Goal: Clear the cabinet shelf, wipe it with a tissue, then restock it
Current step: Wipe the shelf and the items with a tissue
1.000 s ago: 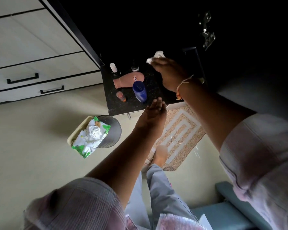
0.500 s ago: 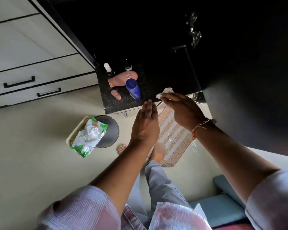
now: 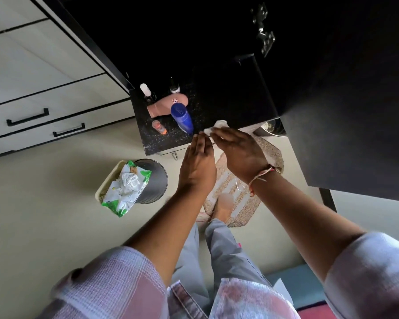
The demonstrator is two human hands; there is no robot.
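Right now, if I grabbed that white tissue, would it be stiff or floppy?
Probably floppy: the tissue looks crumpled where the right hand pinches it. Likely very light, since a small pinch seems enough to hold it. It might tear easily.

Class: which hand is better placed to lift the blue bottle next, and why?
Left, probably. The left hand holds nothing, its fingers are straight, and it lies nearer the blue bottle. The right hand is occupied, pinching the tissue at the edge of the dark speckled surface.
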